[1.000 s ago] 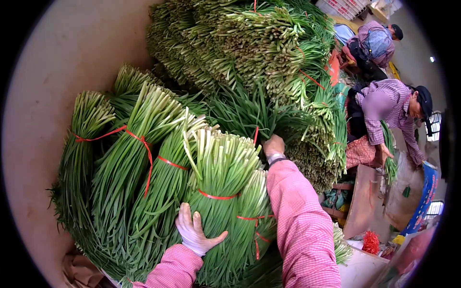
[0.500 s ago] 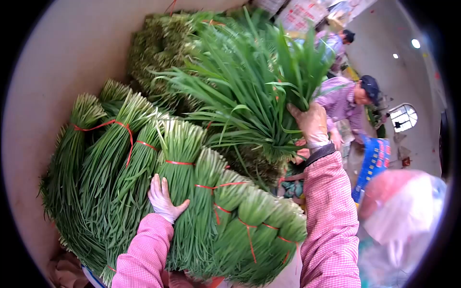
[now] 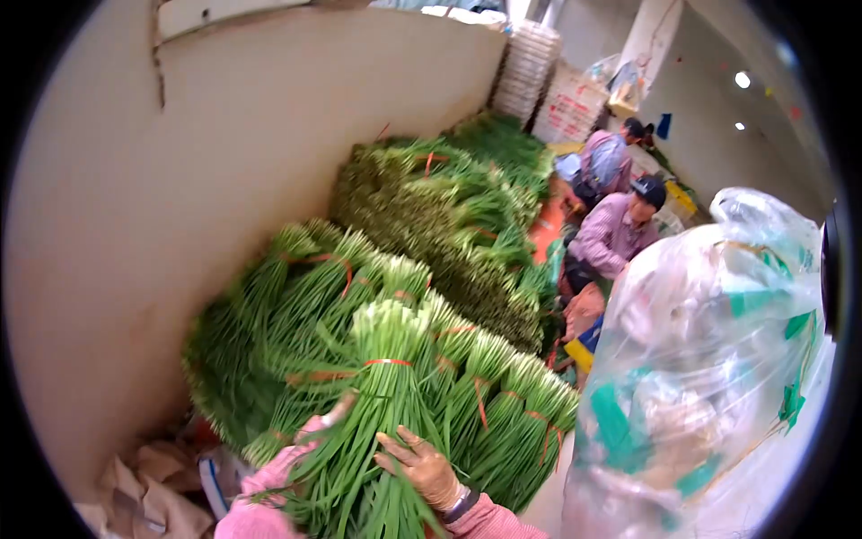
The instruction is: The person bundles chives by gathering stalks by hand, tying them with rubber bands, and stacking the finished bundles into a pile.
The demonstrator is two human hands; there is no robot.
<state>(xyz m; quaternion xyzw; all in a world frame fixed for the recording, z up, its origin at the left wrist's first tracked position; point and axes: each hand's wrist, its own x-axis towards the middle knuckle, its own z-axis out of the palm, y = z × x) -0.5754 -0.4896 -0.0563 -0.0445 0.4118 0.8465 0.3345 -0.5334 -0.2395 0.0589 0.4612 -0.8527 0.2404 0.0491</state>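
A bundle of garlic chives [image 3: 390, 346], tied with a red band near its pale cut ends, lies in front of me on top of other bundles. My right hand [image 3: 424, 469], in a thin glove, grips its leaves from the right, fingers curved over them. At the bundle's left side is my left hand [image 3: 339, 410], partly covered by leaves and slightly blurred; it holds that side. Long green leaves hang down between my forearms. Around it lie several more tied chive bundles [image 3: 489, 395], cut ends pointing away from me.
Behind is a taller stack of chives [image 3: 431, 225] along the pale curved wall [image 3: 242, 135]. A large clear plastic bag [image 3: 691, 359] stands at right. Two people sit beyond, the nearer in a checked sleeve [image 3: 611, 238]. Brown sacking [image 3: 148, 490] lies at lower left.
My right hand has come down from the upper right with the chive bundle, now on the pile before me. My left hand has shifted to its left side. The view has swung.
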